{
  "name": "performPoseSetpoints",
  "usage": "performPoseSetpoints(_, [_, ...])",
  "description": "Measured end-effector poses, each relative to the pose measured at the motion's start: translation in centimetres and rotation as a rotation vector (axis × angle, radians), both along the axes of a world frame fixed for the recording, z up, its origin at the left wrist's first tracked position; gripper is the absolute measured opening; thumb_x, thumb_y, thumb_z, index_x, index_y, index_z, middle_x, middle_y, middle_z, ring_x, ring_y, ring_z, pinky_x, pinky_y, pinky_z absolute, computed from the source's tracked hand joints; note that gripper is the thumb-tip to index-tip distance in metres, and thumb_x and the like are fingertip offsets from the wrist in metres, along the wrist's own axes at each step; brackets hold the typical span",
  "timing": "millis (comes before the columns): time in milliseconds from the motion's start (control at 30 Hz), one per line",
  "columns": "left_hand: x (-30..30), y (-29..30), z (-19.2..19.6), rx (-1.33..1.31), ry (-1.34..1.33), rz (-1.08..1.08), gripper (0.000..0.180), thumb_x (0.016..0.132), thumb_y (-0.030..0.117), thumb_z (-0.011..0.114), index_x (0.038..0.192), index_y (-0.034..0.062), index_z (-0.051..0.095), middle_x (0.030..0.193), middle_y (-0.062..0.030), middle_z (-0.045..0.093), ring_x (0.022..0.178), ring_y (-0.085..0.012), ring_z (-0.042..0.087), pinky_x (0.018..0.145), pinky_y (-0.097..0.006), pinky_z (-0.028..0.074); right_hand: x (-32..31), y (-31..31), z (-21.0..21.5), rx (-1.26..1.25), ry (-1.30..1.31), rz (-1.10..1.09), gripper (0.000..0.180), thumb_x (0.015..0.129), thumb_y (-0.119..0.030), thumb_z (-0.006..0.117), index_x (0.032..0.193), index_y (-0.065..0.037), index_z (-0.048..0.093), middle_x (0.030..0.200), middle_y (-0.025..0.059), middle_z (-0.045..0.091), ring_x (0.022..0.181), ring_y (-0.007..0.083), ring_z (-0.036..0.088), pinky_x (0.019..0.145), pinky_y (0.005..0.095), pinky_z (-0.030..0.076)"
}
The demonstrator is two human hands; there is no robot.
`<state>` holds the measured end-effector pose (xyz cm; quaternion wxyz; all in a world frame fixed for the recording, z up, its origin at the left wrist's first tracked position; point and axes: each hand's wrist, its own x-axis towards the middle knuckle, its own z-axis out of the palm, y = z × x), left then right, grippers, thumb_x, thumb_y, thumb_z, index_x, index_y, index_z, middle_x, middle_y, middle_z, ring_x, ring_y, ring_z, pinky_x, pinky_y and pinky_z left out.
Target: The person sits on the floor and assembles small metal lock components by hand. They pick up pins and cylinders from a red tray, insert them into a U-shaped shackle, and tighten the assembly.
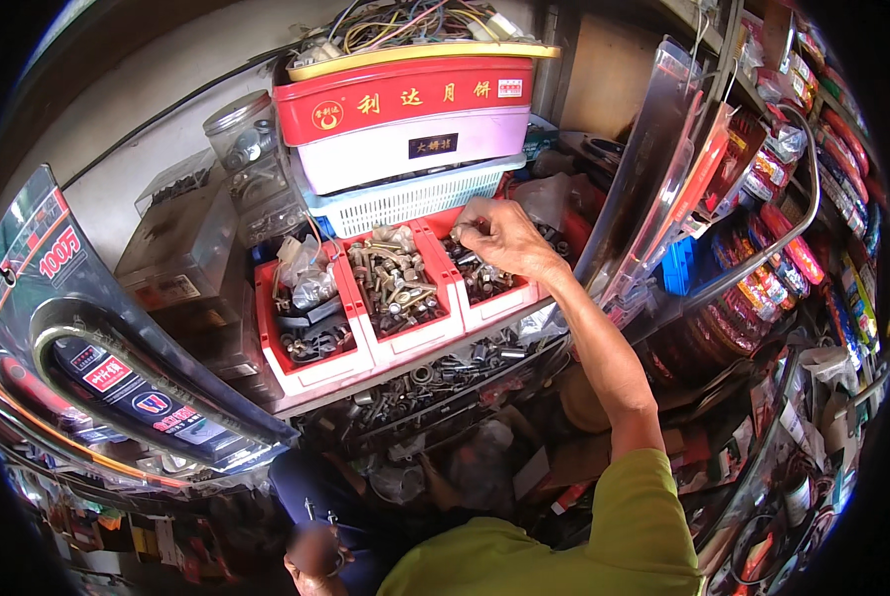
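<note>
Loose small metal fasteners [486, 283] sit in the right-hand red plastic bin [501, 309]. Right hand [511, 238] is over that bin, fingers curled in together; can't tell if they pinch anything. Left hand [316, 576] is low, near the lap, wrapped round slim silvery metal pieces [310, 510] sticking up; its middle is blurred. Middle red plastic bin [410, 341]: brass-toned and silvery bolts [395, 281]. Left red plastic bin [323, 372]: clear plastic bag [313, 287], black parts [318, 344]. Behind: light-blue slotted plastic basket [410, 209], pale purple box [365, 162] stacked above.
</note>
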<state>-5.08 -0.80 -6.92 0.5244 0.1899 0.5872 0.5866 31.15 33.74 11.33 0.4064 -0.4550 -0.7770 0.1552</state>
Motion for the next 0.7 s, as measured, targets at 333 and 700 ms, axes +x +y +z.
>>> performPoseSetpoints(333, [2.0,0.8,1.2,0.098,-0.181,0.044,0.044,0.077,0.034,0.074,0.096,-0.0038,0.064,0.08,-0.0156,0.066,0.06,-0.0214,0.063,0.047,-0.033,0.052,-0.6,-1.8,2.5,0.092,-0.063,0.005,0.012,0.077,-0.009,0.072,0.085,-0.003,0.068,0.093,0.0091,0.067,0.068,0.022,0.063,0.062,0.0338,0.049])
performPoseSetpoints(700, [3.6,0.8,7.2,-0.017,-0.098,0.008,0.029,0.083,0.025,0.069,0.093,-0.0019,0.07,0.084,-0.0079,0.068,0.065,-0.0138,0.06,0.061,-0.028,0.05,-3.4,-6.0,2.1,0.33,-0.614,0.156,0.012,0.063,0.005,0.068,0.071,0.005,0.059,0.144,0.0179,0.044,0.128,0.0381,0.045,0.104,0.0399,0.037])
